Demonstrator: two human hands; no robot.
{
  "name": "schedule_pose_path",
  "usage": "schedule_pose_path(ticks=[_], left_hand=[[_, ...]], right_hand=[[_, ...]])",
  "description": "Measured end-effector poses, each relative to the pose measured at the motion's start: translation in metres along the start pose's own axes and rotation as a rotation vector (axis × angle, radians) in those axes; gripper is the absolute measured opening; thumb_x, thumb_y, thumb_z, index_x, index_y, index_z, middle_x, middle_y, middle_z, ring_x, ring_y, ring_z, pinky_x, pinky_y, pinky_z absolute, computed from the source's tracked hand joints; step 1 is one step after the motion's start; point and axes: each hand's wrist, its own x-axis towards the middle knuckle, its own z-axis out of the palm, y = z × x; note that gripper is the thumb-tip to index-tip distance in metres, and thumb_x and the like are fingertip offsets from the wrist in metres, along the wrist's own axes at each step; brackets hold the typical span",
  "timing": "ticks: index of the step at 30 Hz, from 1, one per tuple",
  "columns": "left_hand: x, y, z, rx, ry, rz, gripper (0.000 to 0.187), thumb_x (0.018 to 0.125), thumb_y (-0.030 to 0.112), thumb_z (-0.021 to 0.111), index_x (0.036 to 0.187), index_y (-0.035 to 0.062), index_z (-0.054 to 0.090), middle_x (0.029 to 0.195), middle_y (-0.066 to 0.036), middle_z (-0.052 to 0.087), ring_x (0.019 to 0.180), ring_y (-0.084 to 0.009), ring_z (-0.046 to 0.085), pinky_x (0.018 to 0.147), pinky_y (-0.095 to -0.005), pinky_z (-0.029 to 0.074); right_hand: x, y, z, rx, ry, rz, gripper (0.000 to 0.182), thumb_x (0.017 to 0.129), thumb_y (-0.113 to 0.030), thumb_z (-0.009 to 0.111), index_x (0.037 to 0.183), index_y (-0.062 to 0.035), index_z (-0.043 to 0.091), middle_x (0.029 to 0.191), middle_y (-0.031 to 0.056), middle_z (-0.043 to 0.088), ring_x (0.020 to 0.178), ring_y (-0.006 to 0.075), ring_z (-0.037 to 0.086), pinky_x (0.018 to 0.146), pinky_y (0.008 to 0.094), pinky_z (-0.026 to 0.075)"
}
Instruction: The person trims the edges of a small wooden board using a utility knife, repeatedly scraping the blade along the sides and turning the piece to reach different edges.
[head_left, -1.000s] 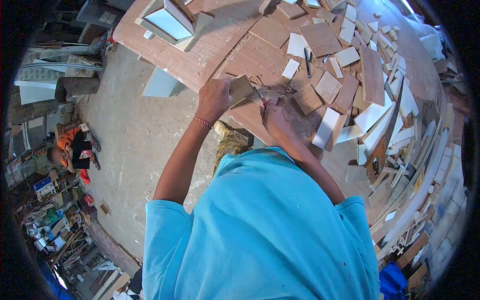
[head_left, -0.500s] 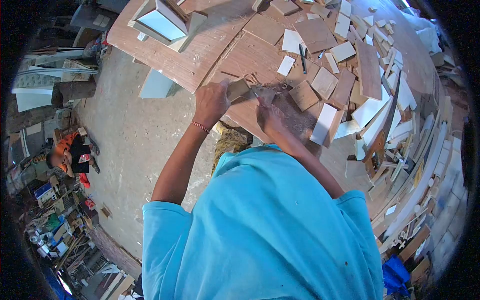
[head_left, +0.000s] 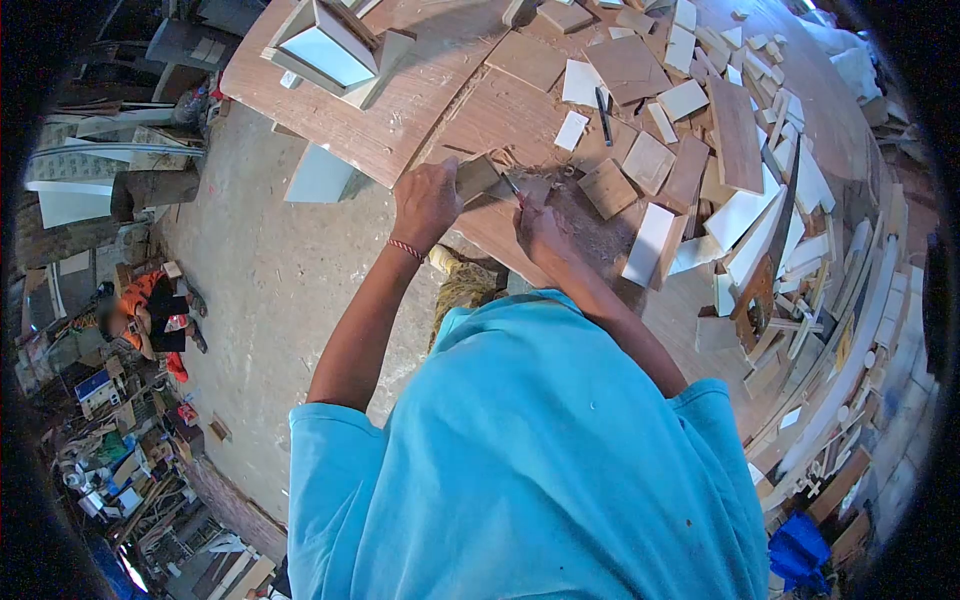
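My left hand (head_left: 425, 205) grips a small brown wooden piece (head_left: 478, 177) and holds it tilted at the near edge of the workbench (head_left: 400, 110). My right hand (head_left: 540, 235) is closed on a thin red-handled tool (head_left: 515, 190) whose tip meets the edge of that piece. Wood shavings (head_left: 560, 195) lie on the board just beyond both hands. A red thread band circles my left wrist.
Several cut plywood and white laminate offcuts (head_left: 690, 150) cover the bench to the right, with a dark pen (head_left: 603, 102). A white-faced wooden box frame (head_left: 330, 50) stands at the bench's far left. Another person (head_left: 145, 310) sits on the concrete floor at left.
Both hands stay on the wooden piece and tool; the right hand shifts slightly along the piece's edge. The view drifts a little.
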Motion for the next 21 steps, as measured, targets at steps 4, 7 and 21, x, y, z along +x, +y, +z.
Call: schedule_pose_path(ticks=[4,7,21], left_hand=[[-0.002,-0.002,0.001,-0.005,0.046,0.019,0.012,0.061,0.007,0.056,0.072,0.0038,0.053,0.063,-0.016,0.056,0.065,-0.0314,0.057,0.054,-0.041,0.043],[-0.001,-0.003,0.0,-0.022,0.048,0.015,0.014,0.061,0.007,0.056,0.074,0.0042,0.055,0.064,-0.016,0.056,0.065,-0.0315,0.057,0.055,-0.0413,0.043],[0.002,0.002,-0.007,0.014,-0.063,-0.024,0.022,0.061,0.005,0.056,0.083,0.0045,0.059,0.069,-0.018,0.058,0.071,-0.0324,0.058,0.063,-0.0414,0.046]], right_hand=[[0.002,0.003,0.01,0.015,0.005,0.027,0.033,0.085,-0.03,0.04,0.112,-0.0118,0.045,0.091,0.0209,0.058,0.086,0.038,0.055,0.072,0.0491,0.043],[0.008,0.006,0.018,0.004,-0.016,0.059,0.036,0.085,-0.032,0.038,0.116,-0.0152,0.045,0.095,0.0207,0.057,0.089,0.0376,0.055,0.076,0.0474,0.043],[0.005,0.011,0.007,0.035,0.036,-0.039,0.029,0.083,-0.03,0.044,0.104,-0.01,0.047,0.083,0.0218,0.059,0.08,0.04,0.057,0.07,0.0514,0.043]])
